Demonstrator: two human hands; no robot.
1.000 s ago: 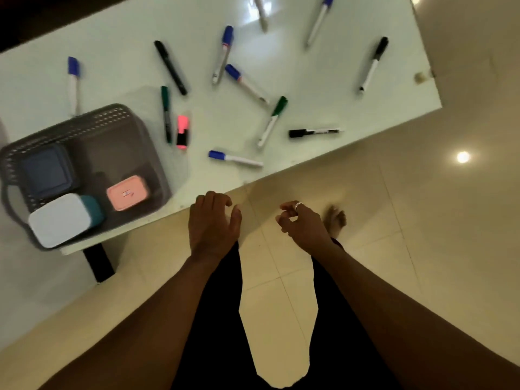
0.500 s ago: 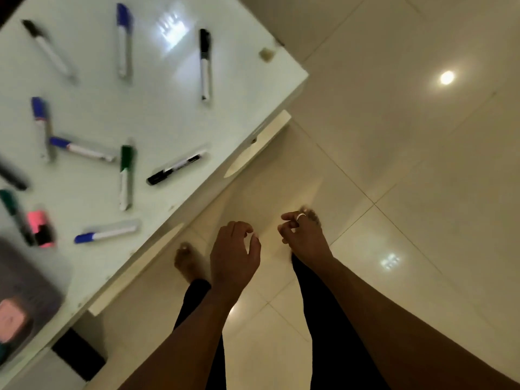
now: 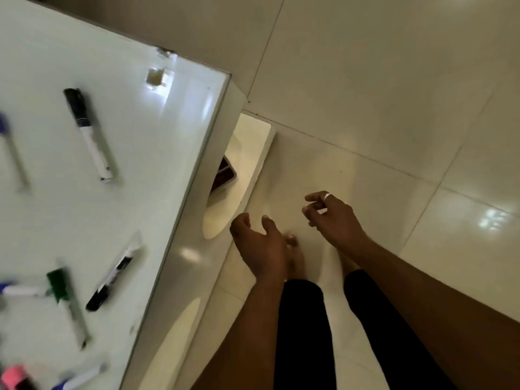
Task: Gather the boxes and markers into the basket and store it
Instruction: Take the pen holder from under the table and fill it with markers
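Several markers lie scattered on the white table [image 3: 157, 153] at the left. Among them are a black-capped marker [image 3: 87, 130], another black marker [image 3: 112, 277] nearer the edge, a green-capped marker [image 3: 67, 302], a pink one [image 3: 14, 375] and blue-capped ones [image 3: 8, 147], all blurred. The basket and boxes are out of view. My left hand [image 3: 260, 246] hangs over the floor right of the table edge, fingers curled loosely and holding nothing. My right hand [image 3: 333, 218], with a ring, is beside it, fingers apart and empty.
A lower white shelf [image 3: 250, 153] sticks out under the table corner, with a dark flat object [image 3: 223, 175] on it. Glossy cream floor tiles [image 3: 394, 94] fill the right. My bare feet and dark trouser legs are below the hands.
The view has swung to the right: the basket has left the frame and the table corner now fills the left. Both hands stay empty, now over the floor near the shelf.
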